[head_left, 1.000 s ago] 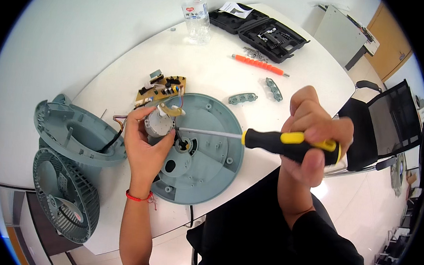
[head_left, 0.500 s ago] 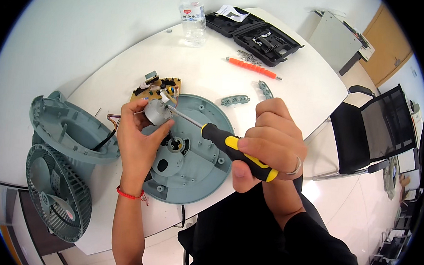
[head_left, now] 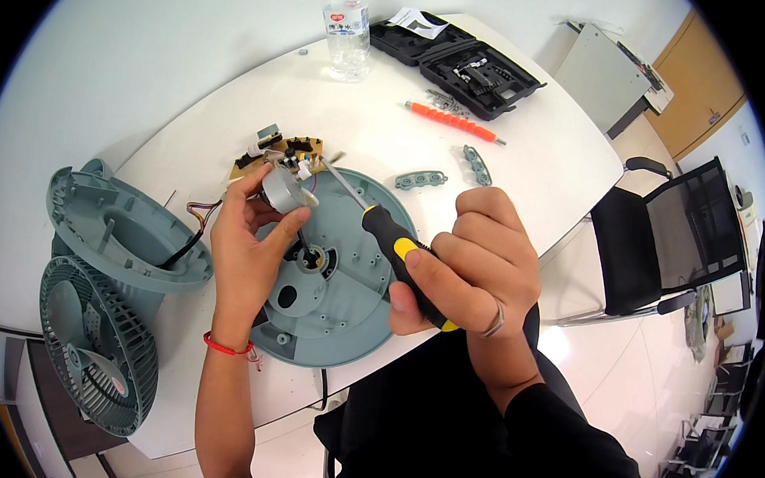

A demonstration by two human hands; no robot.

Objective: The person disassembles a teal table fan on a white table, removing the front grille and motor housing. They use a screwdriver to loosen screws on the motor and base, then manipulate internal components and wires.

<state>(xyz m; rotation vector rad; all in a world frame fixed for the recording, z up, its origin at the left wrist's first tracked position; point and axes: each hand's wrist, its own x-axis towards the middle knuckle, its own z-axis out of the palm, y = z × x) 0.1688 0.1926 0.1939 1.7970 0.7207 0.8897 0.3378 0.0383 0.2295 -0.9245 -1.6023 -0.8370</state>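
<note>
My left hand [head_left: 251,245] is closed around a small round metal motor [head_left: 283,188], holding it above the grey-green round fan base [head_left: 335,310]. A white connector with wires sits at the motor's top. In my right hand [head_left: 476,270] is a screwdriver [head_left: 390,235] with a black and yellow handle; its shaft points up and left, and its tip is apart from the motor. Behind the motor lies a brown circuit board [head_left: 305,145] with several components. Coloured wires [head_left: 200,215] run left from my left hand toward the grey-green fan housing [head_left: 123,234].
A slatted fan grille [head_left: 100,345] leans at the table's left edge. Two small grey-green parts, one a button strip [head_left: 420,180], lie beyond my right hand. Farther back are an orange flexible shaft [head_left: 453,122], loose screws, an open black tool case [head_left: 482,75] and a water bottle [head_left: 347,38].
The screwdriver's tip has come away from the motor, rising up and to the right. The motor has turned slightly in my left hand, showing a pale piece at its right side.
</note>
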